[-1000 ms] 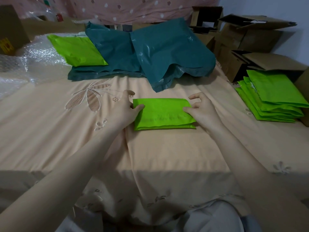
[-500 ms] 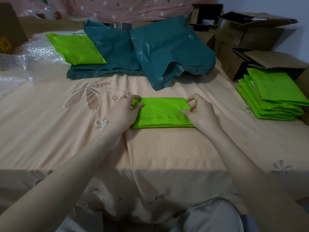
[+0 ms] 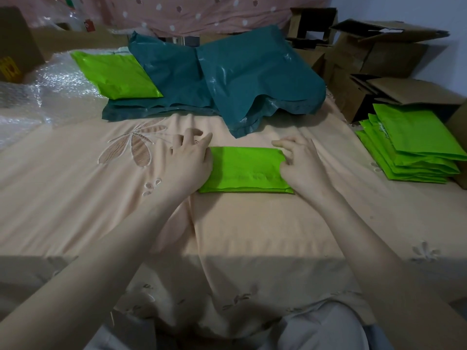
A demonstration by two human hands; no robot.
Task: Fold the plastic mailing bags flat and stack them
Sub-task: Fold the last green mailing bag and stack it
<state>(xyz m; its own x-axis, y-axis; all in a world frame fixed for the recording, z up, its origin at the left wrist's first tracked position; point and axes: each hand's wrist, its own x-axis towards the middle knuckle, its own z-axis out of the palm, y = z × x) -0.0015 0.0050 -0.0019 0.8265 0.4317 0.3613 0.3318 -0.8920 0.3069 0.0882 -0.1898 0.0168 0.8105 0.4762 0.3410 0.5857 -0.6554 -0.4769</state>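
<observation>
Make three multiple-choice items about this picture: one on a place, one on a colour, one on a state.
1. Where is the stack of folded green bags?
A. at the right edge of the bed
B. on the floor
C. on a box

2. What colour are the large bags at the back?
A. red
B. dark teal
C. white

3. How is the green bag between the hands?
A. crumpled into a ball
B. hanging in the air
C. folded flat

Answers: 1 A, it lies on the sheet beside the boxes. 2 B, their surface shows it. 3 C, it lies flat between the left hand and right hand.

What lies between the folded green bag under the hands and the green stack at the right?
Only bare peach bedsheet separates the folded green bag from the green stack, in the head view.
</observation>
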